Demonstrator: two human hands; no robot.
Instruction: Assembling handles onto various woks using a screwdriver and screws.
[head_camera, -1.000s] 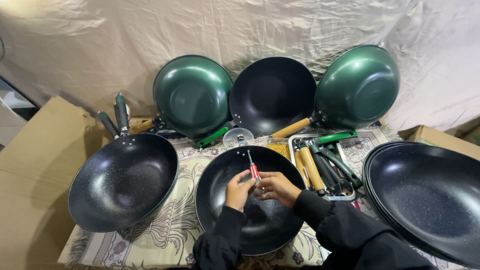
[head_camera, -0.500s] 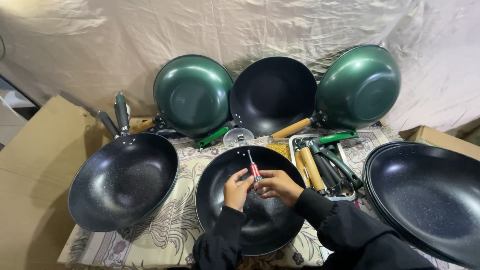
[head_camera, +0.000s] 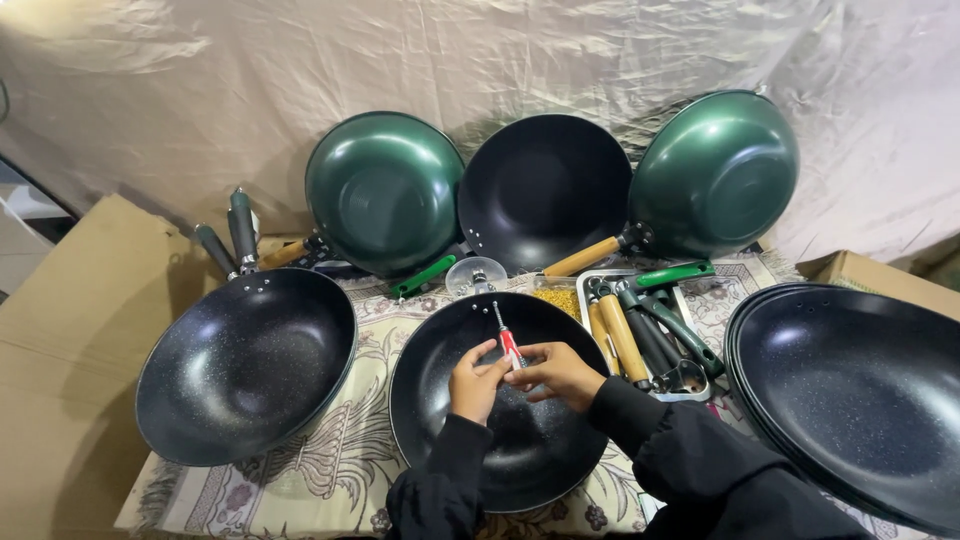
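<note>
Screwdriver (head_camera: 507, 340) — tip up-left, away

Cookware assembly bench: many woks (head_camera: 248, 362), loose handles (head_camera: 640, 335)

A black speckled wok (head_camera: 245, 365) sits at the left edge of the tabletop (head_camera: 365, 345), which wears a cream floral cloth. Its two dark handles (head_camera: 230, 235) point toward the far left corner. Along the back edge three pans lean against a crumpled beige backdrop (head_camera: 300, 70): a green wok (head_camera: 385, 192), a black pan (head_camera: 545, 190) with a wooden handle, and another green wok (head_camera: 715, 175). A metal tray (head_camera: 655, 335) of loose wooden, green and black handles lies right of centre, a small clear container (head_camera: 475, 275) behind it. A stack of black pans (head_camera: 850, 390) overhangs the right edge. Flat cardboard (head_camera: 65, 330) stands at the left.
</note>
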